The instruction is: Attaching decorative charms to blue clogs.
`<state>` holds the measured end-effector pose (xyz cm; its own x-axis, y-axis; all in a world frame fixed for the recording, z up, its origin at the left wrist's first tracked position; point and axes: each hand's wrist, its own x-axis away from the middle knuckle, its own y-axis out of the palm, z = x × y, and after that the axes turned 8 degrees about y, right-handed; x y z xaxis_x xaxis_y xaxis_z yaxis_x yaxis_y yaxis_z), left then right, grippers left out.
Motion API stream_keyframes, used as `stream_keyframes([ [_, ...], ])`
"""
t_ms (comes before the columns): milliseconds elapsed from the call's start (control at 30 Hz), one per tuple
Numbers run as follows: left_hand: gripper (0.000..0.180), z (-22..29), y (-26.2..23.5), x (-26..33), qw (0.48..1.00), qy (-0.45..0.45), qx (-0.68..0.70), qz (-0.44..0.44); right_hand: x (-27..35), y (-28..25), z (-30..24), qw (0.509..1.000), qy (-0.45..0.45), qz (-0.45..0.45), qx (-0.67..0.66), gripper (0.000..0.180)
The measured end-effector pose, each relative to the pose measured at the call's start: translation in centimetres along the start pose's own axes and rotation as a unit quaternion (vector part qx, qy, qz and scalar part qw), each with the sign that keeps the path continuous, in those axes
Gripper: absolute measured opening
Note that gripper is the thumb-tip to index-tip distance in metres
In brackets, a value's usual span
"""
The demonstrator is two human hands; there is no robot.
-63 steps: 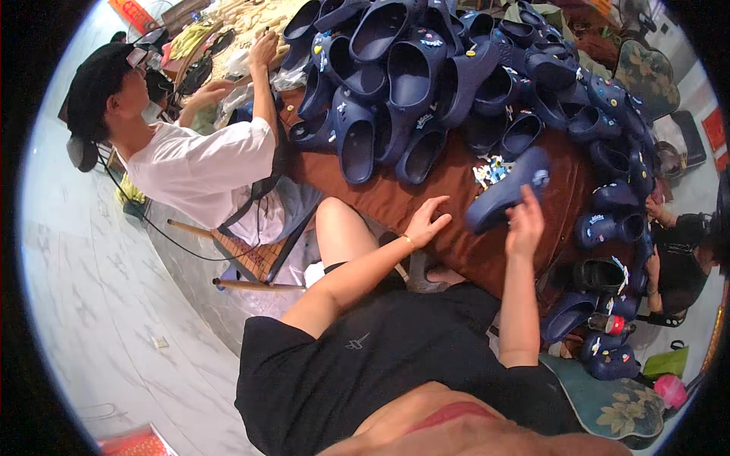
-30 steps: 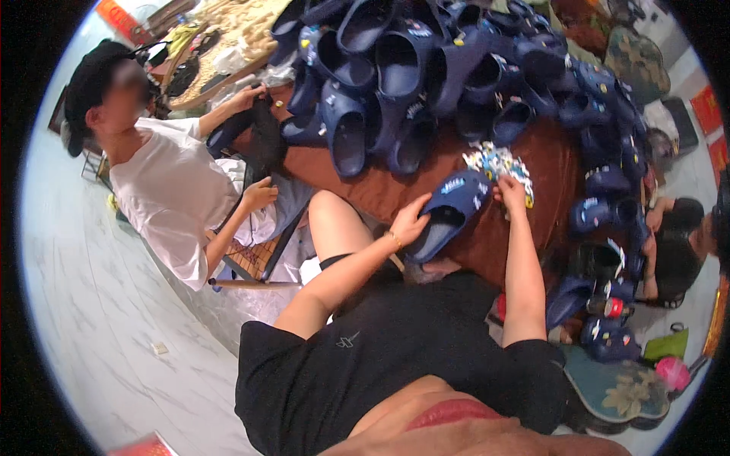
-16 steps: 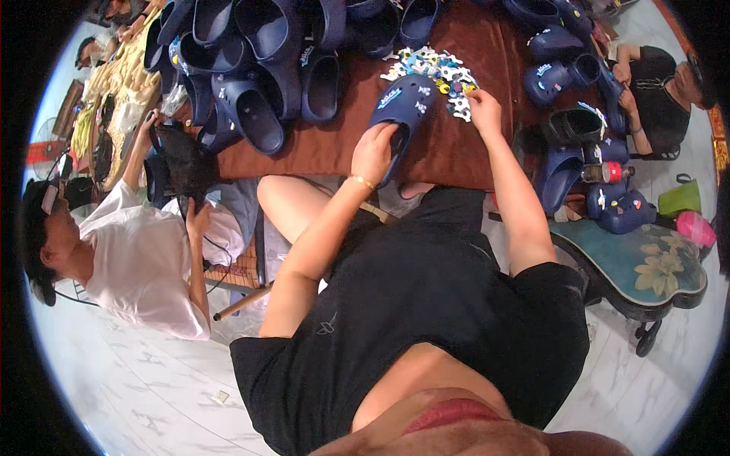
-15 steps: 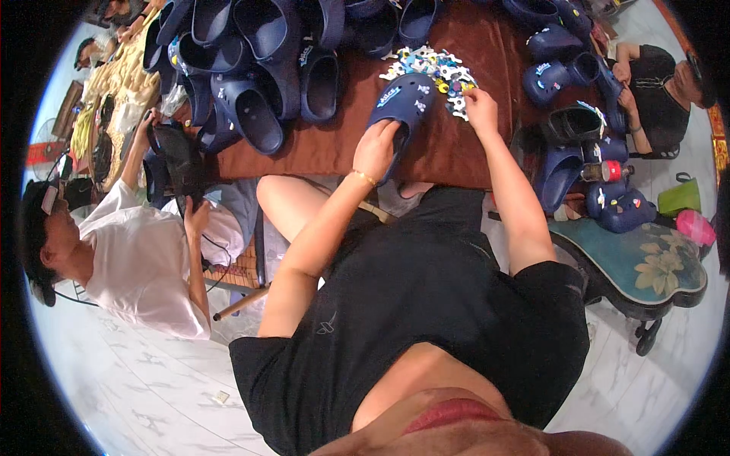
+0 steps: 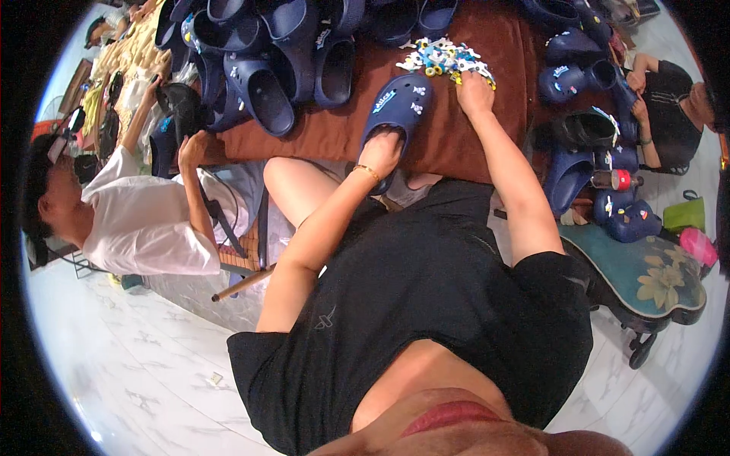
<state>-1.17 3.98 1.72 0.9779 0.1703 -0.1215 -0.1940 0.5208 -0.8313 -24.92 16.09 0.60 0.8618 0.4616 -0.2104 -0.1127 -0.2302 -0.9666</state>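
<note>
Fingers of our left hand (image 5: 382, 149) are gripping the navy clog (image 5: 395, 114); our right hand (image 5: 474, 90) is pinching among the small colourful charms (image 5: 441, 56).

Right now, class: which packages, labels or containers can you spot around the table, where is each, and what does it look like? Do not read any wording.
Clog strap label: white patch on the navy clog under the left hand.
Can: right of the table, lying down, red with silver end.
Green container: far right, boxy.
Pink container: beside it, rounded.
</note>
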Motion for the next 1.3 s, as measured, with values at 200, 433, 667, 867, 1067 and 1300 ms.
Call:
stream_keyframes([
  [200, 0.024, -0.4, 0.6, -1.8, 0.987, -0.113, -0.027, -0.110, -0.1, -0.8, -0.9, 0.997, 0.022, 0.034, -0.064, 0.020],
  [433, 0.026, -0.2, 2.2, -3.2, 0.977, -0.158, 0.000, -0.144, -0.4, -1.2, -4.5, 0.901, 0.022, -0.147, -0.407, 0.021],
  [667, 0.029, -0.9, 2.2, -4.7, 0.963, -0.205, 0.015, -0.174, -2.9, -0.9, -6.5, 0.921, -0.074, -0.191, -0.330, 0.020],
  [867, 0.035, -2.6, 0.7, -4.1, 0.990, -0.129, -0.047, -0.027, -3.2, -1.6, -9.0, 0.934, -0.188, -0.192, -0.236, 0.021],
  [1067, 0.028, 2.8, -5.8, -6.0, 0.978, -0.156, -0.073, 0.121, 0.8, -4.0, -8.6, 0.945, -0.298, -0.077, -0.108, 0.014],
  [1300, 0.023, 4.6, -10.0, -6.3, 0.984, -0.127, 0.038, 0.115, 0.3, -3.1, -7.5, 0.929, -0.243, -0.116, -0.255, 0.016],
])
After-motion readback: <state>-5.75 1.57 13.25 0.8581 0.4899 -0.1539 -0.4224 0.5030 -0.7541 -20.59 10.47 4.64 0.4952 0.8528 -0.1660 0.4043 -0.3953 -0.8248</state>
